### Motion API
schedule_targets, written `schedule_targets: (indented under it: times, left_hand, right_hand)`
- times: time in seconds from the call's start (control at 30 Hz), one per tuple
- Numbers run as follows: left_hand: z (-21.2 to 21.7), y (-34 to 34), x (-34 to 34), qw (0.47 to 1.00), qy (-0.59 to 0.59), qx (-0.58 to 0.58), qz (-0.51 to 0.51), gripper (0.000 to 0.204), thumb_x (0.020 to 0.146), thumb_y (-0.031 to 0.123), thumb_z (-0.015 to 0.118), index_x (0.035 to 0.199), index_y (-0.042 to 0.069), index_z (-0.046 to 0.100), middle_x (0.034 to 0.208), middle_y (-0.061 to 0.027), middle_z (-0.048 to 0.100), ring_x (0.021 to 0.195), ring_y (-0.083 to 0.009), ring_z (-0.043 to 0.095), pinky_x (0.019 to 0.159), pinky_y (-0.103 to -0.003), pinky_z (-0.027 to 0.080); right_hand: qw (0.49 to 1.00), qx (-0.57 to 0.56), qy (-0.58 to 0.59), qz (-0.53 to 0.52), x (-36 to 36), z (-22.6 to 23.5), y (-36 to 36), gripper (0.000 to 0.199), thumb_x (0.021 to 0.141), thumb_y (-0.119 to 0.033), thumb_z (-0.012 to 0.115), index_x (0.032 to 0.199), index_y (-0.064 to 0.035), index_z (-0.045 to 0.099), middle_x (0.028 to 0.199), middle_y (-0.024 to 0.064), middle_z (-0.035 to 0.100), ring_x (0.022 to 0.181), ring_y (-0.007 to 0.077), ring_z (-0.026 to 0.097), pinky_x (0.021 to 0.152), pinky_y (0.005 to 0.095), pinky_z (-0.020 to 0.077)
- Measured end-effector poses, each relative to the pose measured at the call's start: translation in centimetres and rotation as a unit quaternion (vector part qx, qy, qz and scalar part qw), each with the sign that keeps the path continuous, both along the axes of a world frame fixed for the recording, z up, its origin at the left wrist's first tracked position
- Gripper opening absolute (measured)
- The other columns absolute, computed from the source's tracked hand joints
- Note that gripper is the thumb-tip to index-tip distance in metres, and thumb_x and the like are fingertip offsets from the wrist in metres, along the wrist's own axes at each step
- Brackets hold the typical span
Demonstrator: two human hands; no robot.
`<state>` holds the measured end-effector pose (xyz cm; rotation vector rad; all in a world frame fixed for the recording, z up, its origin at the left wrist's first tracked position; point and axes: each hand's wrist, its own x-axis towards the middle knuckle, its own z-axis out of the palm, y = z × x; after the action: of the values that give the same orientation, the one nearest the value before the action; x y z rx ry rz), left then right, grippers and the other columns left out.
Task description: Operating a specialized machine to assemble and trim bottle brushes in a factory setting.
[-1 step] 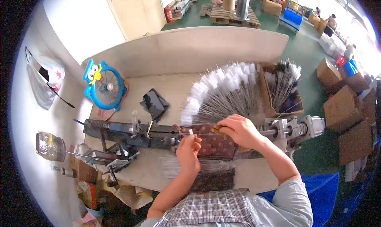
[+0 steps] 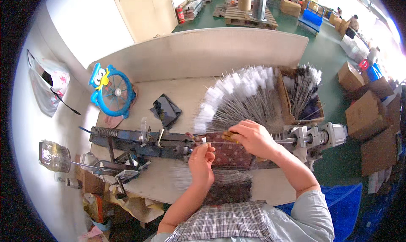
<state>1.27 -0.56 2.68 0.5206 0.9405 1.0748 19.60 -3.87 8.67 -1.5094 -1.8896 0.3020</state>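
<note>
My left hand (image 2: 201, 161) is closed in a pinch on a thin wire (image 2: 219, 143), with a small white tip (image 2: 204, 140) standing up just above the fingertips. To its right, my right hand (image 2: 253, 139) is closed on a tan-brown piece (image 2: 230, 136) beside the wire; its exact kind is hard to make out. Both hands are over a dark red spotted cloth (image 2: 230, 155). A bundle of loose thin wires (image 2: 215, 178) lies on the near side of the cloth. Beyond the hands, many white-bristled brushes with wire stems (image 2: 237, 94) lie fanned out.
A long dark metal machine (image 2: 127, 136) runs off to the left, and a shaft with a motor block (image 2: 319, 135) stands at the right. A cardboard box of brushes (image 2: 300, 100), a dark flat device (image 2: 166, 111) and a blue cartoon-shaped fan (image 2: 113, 92) are on the table.
My right hand and the tan-brown piece have shifted slightly left and up. The left hand keeps its pinch in nearly the same place.
</note>
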Motion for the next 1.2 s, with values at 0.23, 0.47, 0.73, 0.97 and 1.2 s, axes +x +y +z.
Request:
schedule_targets:
  times: [0.23, 0.47, 0.73, 0.97, 1.2]
  left_hand:
    - [0.1, 0.6, -0.5, 0.996, -0.014, -0.072, -0.042, 0.013, 0.084, 0.019, 0.060, 0.085, 0.006, 0.056, 0.066, -0.0029, 0.056, 0.054, -0.0106, 0.048, 0.055, -0.027, 0.041]
    - [-0.6, 0.6, -1.1, 0.998, -0.020, -0.015, -0.056, 0.015, 0.088, 0.018, 0.058, 0.086, 0.003, 0.058, 0.067, -0.0050, 0.060, 0.058, -0.0108, 0.055, 0.053, -0.023, 0.042]
    - [-0.3, 0.3, -0.9, 0.995, -0.045, -0.011, -0.088, 0.037, 0.095, 0.036, 0.041, 0.095, 0.002, 0.055, 0.083, -0.0113, 0.063, 0.076, -0.0203, 0.061, 0.075, -0.031, 0.046]
    - [-1.1, 0.1, -0.9, 0.992, -0.120, -0.032, -0.014, 0.034, 0.094, 0.036, 0.041, 0.107, 0.007, 0.051, 0.106, -0.0062, 0.057, 0.100, -0.0186, 0.053, 0.092, -0.035, 0.039]
    - [-1.3, 0.4, -0.3, 0.990, -0.140, 0.001, -0.020, 0.016, 0.089, 0.018, 0.052, 0.099, 0.005, 0.053, 0.099, -0.0047, 0.058, 0.093, -0.0154, 0.056, 0.085, -0.031, 0.043]
  right_hand:
    - [0.990, -0.081, -0.093, 0.062, -3.9, -3.6, 4.9, 0.019, 0.078, -0.010, 0.055, 0.094, -0.0029, 0.063, 0.092, 0.0139, 0.060, 0.089, 0.0310, 0.055, 0.076, 0.0372, 0.0467]
    - [0.990, -0.100, 0.062, 0.079, -3.9, -2.1, 4.8, 0.023, 0.080, -0.015, 0.059, 0.097, -0.0010, 0.065, 0.086, 0.0139, 0.062, 0.081, 0.0313, 0.060, 0.072, 0.0366, 0.0474]
    - [0.963, -0.202, 0.162, 0.072, -3.8, -3.2, 4.7, 0.024, 0.082, -0.020, 0.059, 0.096, -0.0015, 0.065, 0.085, 0.0120, 0.065, 0.079, 0.0262, 0.062, 0.071, 0.0340, 0.0482]
    - [0.997, 0.043, -0.053, -0.031, -7.1, -2.4, 3.1, 0.034, 0.067, -0.026, 0.070, 0.095, -0.0060, 0.064, 0.088, 0.0061, 0.063, 0.089, 0.0244, 0.057, 0.075, 0.0377, 0.0472]
    - [0.987, 0.130, -0.085, -0.047, -6.1, -2.4, 2.8, 0.024, 0.067, -0.024, 0.066, 0.089, -0.0143, 0.064, 0.089, -0.0001, 0.059, 0.093, 0.0200, 0.052, 0.075, 0.0345, 0.0415]
